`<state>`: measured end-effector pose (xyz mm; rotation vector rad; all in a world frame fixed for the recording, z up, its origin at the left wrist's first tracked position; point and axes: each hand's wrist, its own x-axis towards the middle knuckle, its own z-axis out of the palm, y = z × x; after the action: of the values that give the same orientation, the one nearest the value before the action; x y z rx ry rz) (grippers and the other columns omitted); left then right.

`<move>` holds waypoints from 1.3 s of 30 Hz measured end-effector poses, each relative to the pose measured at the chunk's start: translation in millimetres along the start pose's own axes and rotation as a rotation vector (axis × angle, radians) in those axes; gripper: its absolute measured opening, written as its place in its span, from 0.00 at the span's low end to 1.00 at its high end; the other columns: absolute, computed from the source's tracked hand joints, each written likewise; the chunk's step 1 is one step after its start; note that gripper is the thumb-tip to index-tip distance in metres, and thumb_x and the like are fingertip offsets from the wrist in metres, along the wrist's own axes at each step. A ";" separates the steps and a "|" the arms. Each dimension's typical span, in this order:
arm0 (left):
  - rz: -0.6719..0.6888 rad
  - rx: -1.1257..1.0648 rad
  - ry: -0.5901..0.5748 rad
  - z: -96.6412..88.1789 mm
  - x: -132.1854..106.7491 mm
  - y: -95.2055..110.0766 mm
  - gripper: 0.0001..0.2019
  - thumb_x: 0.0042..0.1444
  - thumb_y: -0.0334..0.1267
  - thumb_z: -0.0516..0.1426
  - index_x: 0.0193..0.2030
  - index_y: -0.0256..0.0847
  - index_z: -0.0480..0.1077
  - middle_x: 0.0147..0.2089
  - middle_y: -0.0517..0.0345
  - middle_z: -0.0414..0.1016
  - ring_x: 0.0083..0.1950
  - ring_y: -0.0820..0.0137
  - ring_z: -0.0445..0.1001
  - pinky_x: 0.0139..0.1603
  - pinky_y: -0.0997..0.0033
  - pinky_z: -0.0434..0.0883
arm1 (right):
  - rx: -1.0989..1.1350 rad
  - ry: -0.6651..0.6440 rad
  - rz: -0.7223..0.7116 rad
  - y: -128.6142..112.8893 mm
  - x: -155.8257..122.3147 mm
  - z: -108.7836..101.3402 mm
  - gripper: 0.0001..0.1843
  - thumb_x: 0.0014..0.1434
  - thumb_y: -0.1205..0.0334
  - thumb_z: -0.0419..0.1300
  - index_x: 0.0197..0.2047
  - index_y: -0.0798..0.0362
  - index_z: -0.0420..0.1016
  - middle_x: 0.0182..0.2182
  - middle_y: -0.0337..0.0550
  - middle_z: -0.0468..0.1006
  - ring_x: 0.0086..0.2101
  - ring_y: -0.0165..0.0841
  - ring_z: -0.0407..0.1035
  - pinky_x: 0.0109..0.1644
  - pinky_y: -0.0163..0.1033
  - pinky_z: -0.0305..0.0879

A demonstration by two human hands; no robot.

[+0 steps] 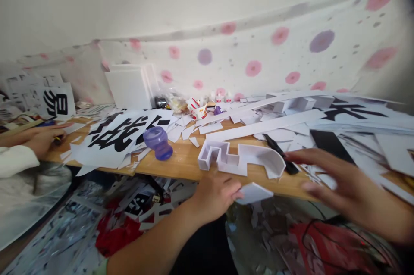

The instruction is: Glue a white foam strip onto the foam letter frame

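My left hand is closed, pinching a small flat white board piece just off the table's front edge. On the wood beyond it lies a white foam-board shape with raised walls, stepped at its left end. Beside that, a curved white piece stands on edge. My right hand, blurred by motion, is open with thumb and fingers apart. Its fingertips are close to a long black tool, whose kind I cannot make out; whether they touch it, I cannot tell.
A purple waisted container stands left of the foam shape, near printed character sheets. Paper scraps and long white strips cover the back and right. At far left, another person's hand works over the table. A paper cup stands behind.
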<state>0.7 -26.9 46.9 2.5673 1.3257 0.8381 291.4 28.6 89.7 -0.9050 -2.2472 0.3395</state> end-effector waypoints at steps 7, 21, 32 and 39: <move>-0.033 0.007 0.080 -14.1 12.1 -13.2 0.05 0.58 0.38 0.57 0.36 0.44 0.75 0.30 0.55 0.74 0.30 0.67 0.69 0.33 0.69 0.62 | -0.110 -0.060 -0.180 -39.2 32.1 69.5 0.09 0.63 0.64 0.56 0.41 0.52 0.78 0.32 0.47 0.80 0.34 0.38 0.72 0.37 0.42 0.67; -0.130 0.257 0.367 24.6 -13.1 -94.5 0.13 0.59 0.31 0.54 0.50 0.44 0.72 0.50 0.50 0.77 0.59 0.57 0.67 0.64 0.46 0.52 | -0.007 0.199 0.081 14.0 27.3 134.3 0.11 0.61 0.65 0.56 0.44 0.50 0.78 0.39 0.44 0.83 0.37 0.38 0.77 0.40 0.42 0.72; 0.017 0.184 0.443 36.5 -18.3 -107.5 0.15 0.59 0.28 0.54 0.51 0.42 0.70 0.53 0.49 0.73 0.58 0.61 0.67 0.61 0.55 0.65 | -0.021 0.159 -0.012 12.2 30.6 145.6 0.10 0.62 0.67 0.56 0.43 0.54 0.78 0.36 0.45 0.82 0.34 0.36 0.76 0.38 0.39 0.70; 0.011 0.238 0.433 37.5 -20.1 -109.2 0.15 0.59 0.27 0.54 0.51 0.45 0.71 0.53 0.52 0.73 0.59 0.62 0.67 0.60 0.54 0.67 | -0.035 0.151 -0.009 18.0 30.9 149.0 0.09 0.62 0.67 0.57 0.42 0.53 0.78 0.36 0.44 0.83 0.34 0.36 0.76 0.38 0.39 0.71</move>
<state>-66.4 28.2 -31.9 2.6665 1.6095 1.3758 183.2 64.6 -12.7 -0.9080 -2.1235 0.2216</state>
